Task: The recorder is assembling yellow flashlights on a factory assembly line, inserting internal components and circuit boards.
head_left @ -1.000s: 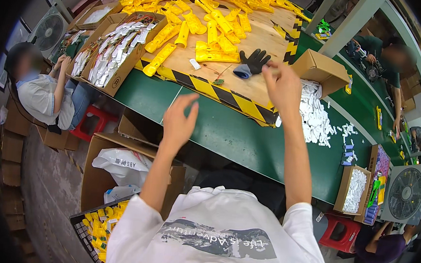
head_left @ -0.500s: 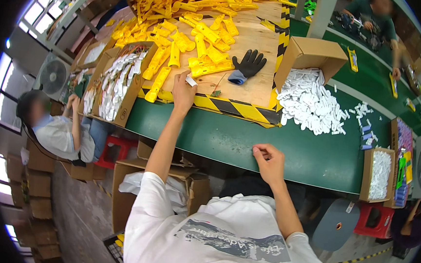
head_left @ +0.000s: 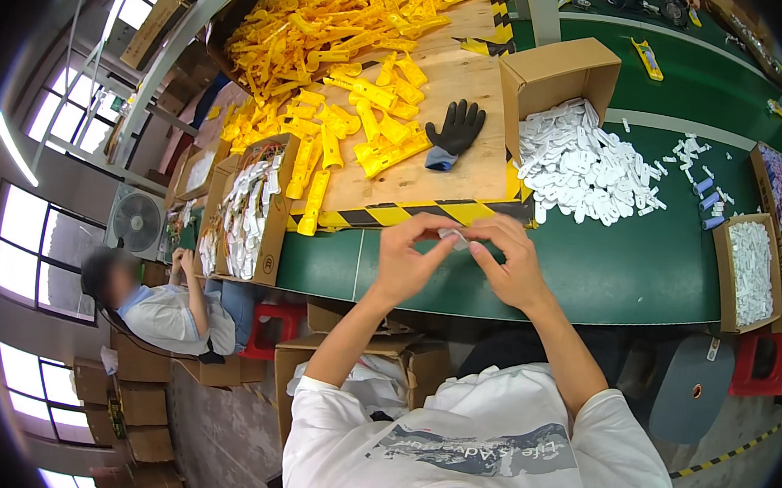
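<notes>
Both hands meet over the green table, just in front of the striped edge of the wooden board. A small white piece [head_left: 453, 239] is pinched between their fingertips. My left hand [head_left: 408, 256] is closed on its left side, with thumb and forefinger together. My right hand [head_left: 512, 263] closes on it from the right, thumb toward the piece. The fingers cover most of the white piece, so its exact kind cannot be told. Beyond the hands, a black-and-grey work glove [head_left: 456, 132] lies on the wooden board [head_left: 471, 73].
Yellow plastic housings [head_left: 333, 31] are heaped on the board. White plastic parts [head_left: 583, 162] spill from a tipped cardboard box [head_left: 562, 70]. At left stands a box of white wired pieces [head_left: 248, 207], near a seated person [head_left: 164, 305]. Another box of white parts [head_left: 752, 269] is at right.
My left hand has moved right and nearer, bringing the white piece from the board's edge. My right hand has risen to meet it, and both now grip it. The view has shifted.
</notes>
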### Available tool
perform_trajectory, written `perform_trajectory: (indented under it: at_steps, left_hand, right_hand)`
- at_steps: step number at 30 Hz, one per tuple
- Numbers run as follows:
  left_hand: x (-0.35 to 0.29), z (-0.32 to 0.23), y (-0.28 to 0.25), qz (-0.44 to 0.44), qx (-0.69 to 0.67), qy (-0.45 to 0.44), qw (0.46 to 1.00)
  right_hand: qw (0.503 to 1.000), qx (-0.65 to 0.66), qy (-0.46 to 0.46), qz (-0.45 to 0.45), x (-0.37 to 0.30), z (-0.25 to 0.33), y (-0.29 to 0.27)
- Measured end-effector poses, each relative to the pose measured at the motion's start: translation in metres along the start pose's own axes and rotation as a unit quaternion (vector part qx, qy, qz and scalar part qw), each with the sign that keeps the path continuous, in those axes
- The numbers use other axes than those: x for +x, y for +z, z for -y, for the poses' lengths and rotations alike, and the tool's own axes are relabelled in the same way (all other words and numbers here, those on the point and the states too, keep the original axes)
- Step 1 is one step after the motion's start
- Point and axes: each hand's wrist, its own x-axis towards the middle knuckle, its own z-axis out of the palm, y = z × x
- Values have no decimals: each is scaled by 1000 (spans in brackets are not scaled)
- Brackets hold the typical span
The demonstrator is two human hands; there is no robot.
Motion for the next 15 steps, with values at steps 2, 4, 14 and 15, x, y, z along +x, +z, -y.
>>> perform_trajectory:
  at_steps: [2, 4, 14, 15]
  left_hand:
    - [2, 2, 1, 12, -33, -21, 999]
    - [10, 4, 0, 39, -69, -51, 996]
    - [170, 131, -106, -174, 363, -158, 902]
    - [178, 138, -98, -129, 412, -237, 870]
  right_hand:
    - [990, 107, 92, 7, -6, 2, 3]
    - [961, 208, 183, 15, -17, 1, 4]
    - [952, 67, 296, 45, -42, -6, 6]
    - [967, -3, 252, 47, -46, -9, 4]
